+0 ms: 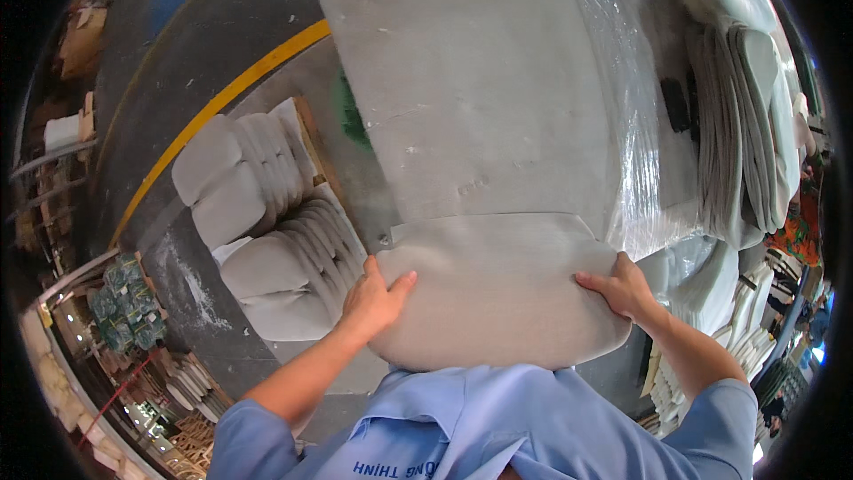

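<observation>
A light grey padded cushion (502, 302) with rounded corners lies close in front of my body, its far edge over the near end of a large grey work surface (480, 80). My left hand (378, 295) grips the cushion's left side, thumb on top and fingers at the edge or underneath. On the opposite side my right hand (622, 289) holds it the same way, thumb pressed on the upper face. The fingers beneath the cushion are mostly hidden.
Stacks of grey moulded cushions (284, 276) stand on a pallet at the left. Crumpled clear plastic film (635, 142) runs along the surface's right side. More stacked pads (742, 124) lie at the far right. A yellow line (213, 107) crosses the dark floor.
</observation>
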Action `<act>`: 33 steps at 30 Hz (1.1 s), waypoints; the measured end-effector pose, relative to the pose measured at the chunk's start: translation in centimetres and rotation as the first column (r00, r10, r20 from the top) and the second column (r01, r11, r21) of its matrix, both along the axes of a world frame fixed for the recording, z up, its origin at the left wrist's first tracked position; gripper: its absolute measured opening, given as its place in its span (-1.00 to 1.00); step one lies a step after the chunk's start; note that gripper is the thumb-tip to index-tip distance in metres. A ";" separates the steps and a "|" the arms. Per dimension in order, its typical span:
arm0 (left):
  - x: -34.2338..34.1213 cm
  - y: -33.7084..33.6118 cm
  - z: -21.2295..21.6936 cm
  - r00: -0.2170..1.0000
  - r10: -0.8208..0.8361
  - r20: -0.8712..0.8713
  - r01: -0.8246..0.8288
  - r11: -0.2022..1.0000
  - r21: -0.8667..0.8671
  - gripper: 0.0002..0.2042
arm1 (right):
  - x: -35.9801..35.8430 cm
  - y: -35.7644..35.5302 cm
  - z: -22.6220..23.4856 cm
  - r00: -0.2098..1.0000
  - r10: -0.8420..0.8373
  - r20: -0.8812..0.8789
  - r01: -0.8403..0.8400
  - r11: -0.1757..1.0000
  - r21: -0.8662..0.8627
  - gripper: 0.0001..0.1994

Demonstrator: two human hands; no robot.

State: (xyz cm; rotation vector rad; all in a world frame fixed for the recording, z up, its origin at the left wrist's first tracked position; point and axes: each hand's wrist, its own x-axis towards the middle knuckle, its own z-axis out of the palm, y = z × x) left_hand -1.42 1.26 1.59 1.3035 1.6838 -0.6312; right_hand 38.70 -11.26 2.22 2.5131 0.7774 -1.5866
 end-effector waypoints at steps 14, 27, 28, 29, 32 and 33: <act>-0.6 4.0 -6.2 0.972 0.208 0.114 -0.184 0.965 -0.188 -0.43 | 3.0 1.7 -5.8 0.996 0.034 -0.079 -0.047 0.985 -0.165 -0.17; -1.8 5.7 -7.9 0.965 -0.219 0.147 0.211 0.975 0.067 -0.34 | 1.8 3.0 -1.6 0.942 0.309 0.130 -0.308 0.951 -0.033 -0.30; -2.1 5.7 -7.6 0.952 -0.254 0.170 0.238 0.965 0.112 -0.37 | 1.4 3.2 -1.0 0.914 0.366 0.173 -0.366 0.930 -0.035 -0.31; -1.8 5.5 -7.2 0.934 -0.296 0.199 0.268 0.951 0.154 -0.39 | 1.0 3.3 -1.4 0.876 0.423 0.232 -0.437 0.899 0.011 -0.49; 2.2 4.2 -2.8 0.861 -0.490 -0.135 0.508 0.819 0.266 -0.50 | 0.1 3.7 -4.0 0.728 0.512 0.456 -0.645 0.737 0.202 -0.64; 2.5 4.2 -2.8 0.803 -0.582 -0.132 0.575 0.694 0.433 -0.56 | -0.5 4.1 -4.5 0.730 0.516 0.448 -0.652 0.721 0.233 -0.64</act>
